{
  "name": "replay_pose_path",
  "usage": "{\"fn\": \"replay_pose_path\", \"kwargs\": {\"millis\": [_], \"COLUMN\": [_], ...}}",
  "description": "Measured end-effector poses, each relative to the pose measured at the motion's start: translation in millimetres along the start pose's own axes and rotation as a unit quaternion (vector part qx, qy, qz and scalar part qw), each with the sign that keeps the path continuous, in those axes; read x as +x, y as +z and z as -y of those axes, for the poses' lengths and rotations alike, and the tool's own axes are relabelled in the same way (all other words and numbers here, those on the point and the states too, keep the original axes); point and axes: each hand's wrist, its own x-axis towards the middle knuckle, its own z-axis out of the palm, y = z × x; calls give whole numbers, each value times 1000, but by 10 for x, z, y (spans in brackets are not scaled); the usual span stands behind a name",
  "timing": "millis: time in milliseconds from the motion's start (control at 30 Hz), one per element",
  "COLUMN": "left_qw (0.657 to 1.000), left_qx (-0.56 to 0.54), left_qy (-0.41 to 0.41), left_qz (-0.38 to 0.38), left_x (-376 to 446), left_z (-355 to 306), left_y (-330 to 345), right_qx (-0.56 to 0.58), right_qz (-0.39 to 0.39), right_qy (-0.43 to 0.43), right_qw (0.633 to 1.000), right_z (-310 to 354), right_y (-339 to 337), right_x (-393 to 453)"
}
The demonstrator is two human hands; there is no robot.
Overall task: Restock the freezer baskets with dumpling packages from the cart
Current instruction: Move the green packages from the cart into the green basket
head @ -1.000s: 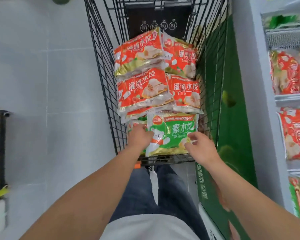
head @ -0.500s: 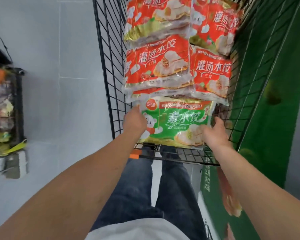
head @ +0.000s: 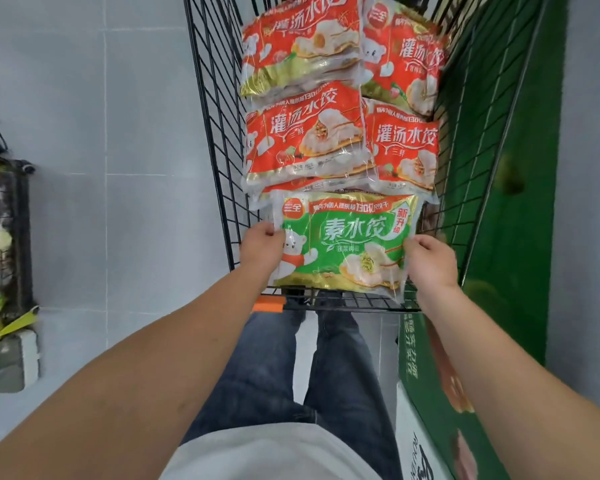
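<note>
A green dumpling package [head: 347, 240] lies at the near end of the black wire cart [head: 215, 133]. My left hand [head: 262, 249] grips its left edge and my right hand [head: 430, 261] grips its right edge. Behind it, several red dumpling packages [head: 305, 136] are stacked in two columns toward the cart's far end. The freezer baskets are out of the frame.
The green freezer side panel [head: 520, 237] runs along the cart's right side. A dark wire rack [head: 11, 244] with mixed goods stands at the far left on the grey tiled floor [head: 118, 168]. My legs stand right behind the cart's near rim.
My hands went from resting on the green package to gripping both its edges, and it has lifted slightly. The view has swung left, so the freezer shelves left the frame.
</note>
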Motion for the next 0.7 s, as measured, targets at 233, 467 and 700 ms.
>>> {"fn": "replay_pose_path", "kwargs": {"millis": [233,467,700], "left_qw": [986,942,892], "left_qx": [11,55,109], "left_qy": [115,246,327], "left_qz": [117,220,293], "left_x": [-549,-1296,-2285], "left_z": [-509,-969,-1230], "left_y": [-366,-426,388], "right_qx": [143,274,357], "right_qz": [-56,-129,-228], "right_qy": [23,9,-3], "right_qw": [988,953,906], "right_z": [19,-418,-1339], "right_y": [-561,-1279,-2129], "right_x": [-758,-1389,-1894]}}
